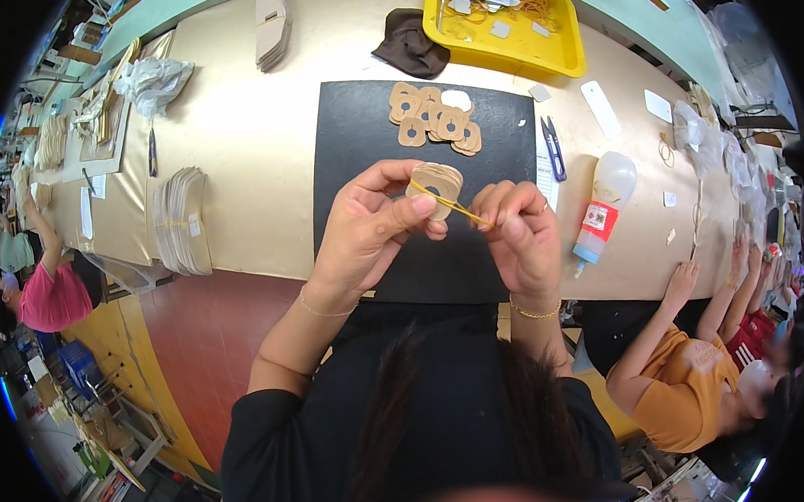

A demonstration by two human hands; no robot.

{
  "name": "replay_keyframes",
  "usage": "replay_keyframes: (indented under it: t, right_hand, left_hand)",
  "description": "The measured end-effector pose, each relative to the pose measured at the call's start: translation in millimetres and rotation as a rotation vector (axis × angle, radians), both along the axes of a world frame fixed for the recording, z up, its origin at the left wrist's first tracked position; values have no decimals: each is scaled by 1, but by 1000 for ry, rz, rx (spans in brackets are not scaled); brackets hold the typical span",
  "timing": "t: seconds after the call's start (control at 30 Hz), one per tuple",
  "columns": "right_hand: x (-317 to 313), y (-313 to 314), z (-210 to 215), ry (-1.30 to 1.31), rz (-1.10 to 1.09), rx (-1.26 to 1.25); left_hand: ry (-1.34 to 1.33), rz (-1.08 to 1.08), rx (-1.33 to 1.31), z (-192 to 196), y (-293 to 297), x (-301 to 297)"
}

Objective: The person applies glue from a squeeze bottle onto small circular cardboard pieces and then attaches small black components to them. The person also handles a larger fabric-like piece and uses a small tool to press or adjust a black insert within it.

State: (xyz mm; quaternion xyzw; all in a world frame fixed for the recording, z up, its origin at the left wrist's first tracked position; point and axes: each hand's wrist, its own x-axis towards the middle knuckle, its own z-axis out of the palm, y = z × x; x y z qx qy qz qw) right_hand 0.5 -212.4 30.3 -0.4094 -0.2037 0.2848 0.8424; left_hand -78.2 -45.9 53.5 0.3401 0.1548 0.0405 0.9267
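Centre frame: left hand (365, 230) pinches a small stack of tan card discs (437, 185) by the edge, right hand (520, 232) is closed on a yellow rubber band (451, 205) stretched across it. The stack looks light, thin and prone to fanning, so gripping flat across its faces seems best. Loose discs (434, 118) on the black mat (353, 145) above; glue bottle (602, 208) and blue snips (553, 148) lie right, clear of both hands.

tan card discs (437, 179); yellow rubber band (449, 204); black mat (361, 145); yellow tray (501, 54)

White squeeze bottle (604, 202) lying right of black mat (353, 145), red-and-white label (599, 218), blue cap
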Motion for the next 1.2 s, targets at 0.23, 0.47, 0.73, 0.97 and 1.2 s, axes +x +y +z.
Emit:
replay_keyframes:
  t: [0.23,0.47,0.73,0.97,1.2]
  right_hand:
    - [2,-7,3,45,-94,-114]
    - [-1,7,15,-827,-403,-538]
    - [6,8,17,-790,-305,-524]
    - [15,-8,4,-373,-36,-36]
    - [19,-12,-1,476,45,454]
  left_hand:
    - [-9,57,116,2,7,-2]
    - [44,-86,-111,-8,3,3]
    - [89,-100,-108,-10,-1,2]
    - [-54,-86,-239,-15,2,3]
    - [-186,94,82,-16,-14,6]
